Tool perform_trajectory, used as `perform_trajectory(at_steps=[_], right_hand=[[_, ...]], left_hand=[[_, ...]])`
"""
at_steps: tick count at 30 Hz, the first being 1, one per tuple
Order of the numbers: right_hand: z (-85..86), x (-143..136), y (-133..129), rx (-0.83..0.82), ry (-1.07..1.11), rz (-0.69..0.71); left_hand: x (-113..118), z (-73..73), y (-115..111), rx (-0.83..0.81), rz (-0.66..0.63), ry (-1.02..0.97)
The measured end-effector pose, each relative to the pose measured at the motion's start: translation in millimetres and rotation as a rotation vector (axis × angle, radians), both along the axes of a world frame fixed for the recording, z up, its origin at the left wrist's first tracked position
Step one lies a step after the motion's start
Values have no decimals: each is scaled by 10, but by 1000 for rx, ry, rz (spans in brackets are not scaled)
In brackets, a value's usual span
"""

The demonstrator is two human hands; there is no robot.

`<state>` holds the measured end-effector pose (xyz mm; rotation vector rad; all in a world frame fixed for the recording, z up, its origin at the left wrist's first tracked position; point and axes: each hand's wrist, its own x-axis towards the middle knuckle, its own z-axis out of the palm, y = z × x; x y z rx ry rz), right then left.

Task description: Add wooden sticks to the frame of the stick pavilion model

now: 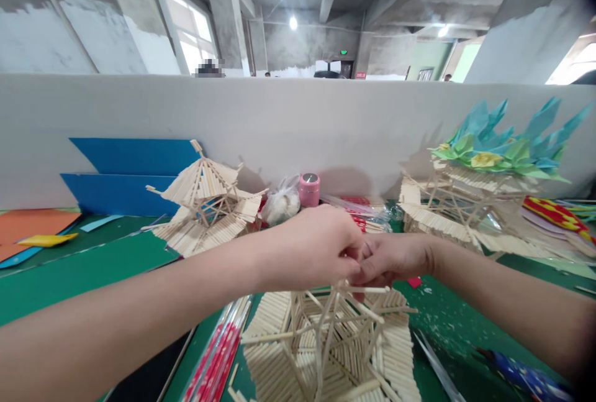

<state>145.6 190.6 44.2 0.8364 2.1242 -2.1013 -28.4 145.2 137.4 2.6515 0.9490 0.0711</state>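
My left hand (321, 245) reaches in above a pavilion model of thin wooden sticks (270, 321), its fingers bent and pinched together. Against its fingertips my right hand (395, 259) is closed too, thumb and fingers pressed together. Both hands meet at the top of the model, where several sticks come together. Whatever lies between the fingertips is hidden by the fingers. The model has slatted, sloping sides around an open stick frame.
Behind stand a tiered stick pavilion (205, 184), a pink cup (310, 189) and a second stick model topped with folded paper (475, 203). Red-and-clear stick packets (218, 352) lie left, tweezers (437, 368) and a blue patterned object (526, 377) right. A white partition (279, 122) closes the back.
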Motion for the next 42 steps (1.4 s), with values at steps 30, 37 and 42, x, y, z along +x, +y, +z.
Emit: perform_trajectory(at_steps=[30,37,42], right_hand=[[188,-33,-212,115,16,-176],[199,-43,-223,150,2,-180],[224,-55,-247,166,3,-200]], left_hand=[[-380,-358,-125,52,61,-65],[-376,-363,-122,68,51,-71],[-377,-361,-129,66,52,-72]])
